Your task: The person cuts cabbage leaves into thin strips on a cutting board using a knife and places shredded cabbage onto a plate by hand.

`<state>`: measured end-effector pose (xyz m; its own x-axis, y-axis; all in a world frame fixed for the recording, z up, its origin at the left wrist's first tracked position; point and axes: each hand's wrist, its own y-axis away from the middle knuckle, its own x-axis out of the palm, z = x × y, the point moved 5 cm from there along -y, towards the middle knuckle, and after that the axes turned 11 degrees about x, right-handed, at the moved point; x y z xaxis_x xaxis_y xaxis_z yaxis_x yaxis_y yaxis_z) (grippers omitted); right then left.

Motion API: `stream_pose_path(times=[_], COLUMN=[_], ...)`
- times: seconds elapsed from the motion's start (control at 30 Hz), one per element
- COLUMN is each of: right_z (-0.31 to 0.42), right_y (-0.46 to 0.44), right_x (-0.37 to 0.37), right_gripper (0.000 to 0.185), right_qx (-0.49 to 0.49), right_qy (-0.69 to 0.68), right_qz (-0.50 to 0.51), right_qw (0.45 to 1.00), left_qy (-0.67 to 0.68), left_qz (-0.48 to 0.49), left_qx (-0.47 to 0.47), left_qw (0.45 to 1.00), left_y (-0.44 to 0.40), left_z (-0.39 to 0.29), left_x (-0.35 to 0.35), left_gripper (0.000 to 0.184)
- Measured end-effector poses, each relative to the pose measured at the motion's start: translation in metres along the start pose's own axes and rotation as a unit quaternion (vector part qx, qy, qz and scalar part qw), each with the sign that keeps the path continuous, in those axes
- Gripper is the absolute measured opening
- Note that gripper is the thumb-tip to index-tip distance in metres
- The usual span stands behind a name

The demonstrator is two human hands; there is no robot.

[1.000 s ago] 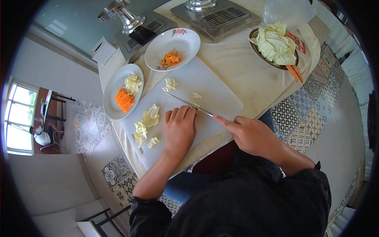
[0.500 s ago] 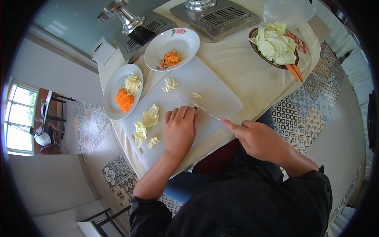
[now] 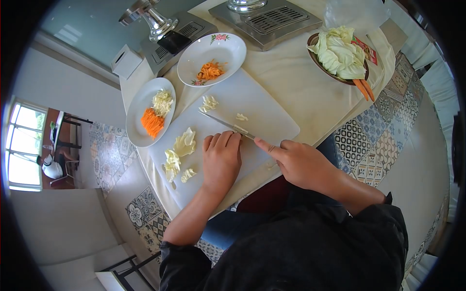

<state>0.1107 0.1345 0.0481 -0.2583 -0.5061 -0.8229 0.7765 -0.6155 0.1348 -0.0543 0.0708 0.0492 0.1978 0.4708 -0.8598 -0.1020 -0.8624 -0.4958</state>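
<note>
My right hand (image 3: 305, 166) is closed around the handle of a kitchen knife (image 3: 219, 121), its forefinger stretched along the back. The blade lies low over the white cutting board (image 3: 272, 104), pointing to the far left. My left hand (image 3: 221, 157) presses curled fingers onto the board right beside the blade, holding a cabbage piece mostly hidden under the fingertips. Cut cabbage strips (image 3: 209, 103) form a small heap beyond the knife tip, and a smaller bit of cabbage (image 3: 241, 117) sits past the blade. Loose cabbage leaves (image 3: 185, 142) rest left of my left hand.
An oval plate (image 3: 135, 107) holds shredded carrot and cabbage. Beside it, a flowered bowl (image 3: 194, 51) contains orange shreds. At the far right stands a brown bowl (image 3: 311, 46) with cabbage leaves and carrots. Metal stands (image 3: 272, 22) and a tissue box (image 3: 126, 62) line the back.
My right hand has pushed the knife forward and left, so its tip reaches nearer the heap of cabbage strips. My left hand has stayed nearly in place.
</note>
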Motion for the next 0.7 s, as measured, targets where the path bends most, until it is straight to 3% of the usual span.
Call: stream_pose_path(times=[0.7], right_z=[-0.009], right_y=[0.014], right_x=[-0.012], right_gripper=[0.054], right_qx=[-0.006], right_qy=[-0.057], right_qz=[-0.038], right_qw=[0.998], left_qy=[-0.013], left_qz=[-0.003], left_qx=[-0.006], left_qw=[1.000], left_y=[0.000], left_z=[0.003], left_x=[-0.003], left_gripper=[0.013])
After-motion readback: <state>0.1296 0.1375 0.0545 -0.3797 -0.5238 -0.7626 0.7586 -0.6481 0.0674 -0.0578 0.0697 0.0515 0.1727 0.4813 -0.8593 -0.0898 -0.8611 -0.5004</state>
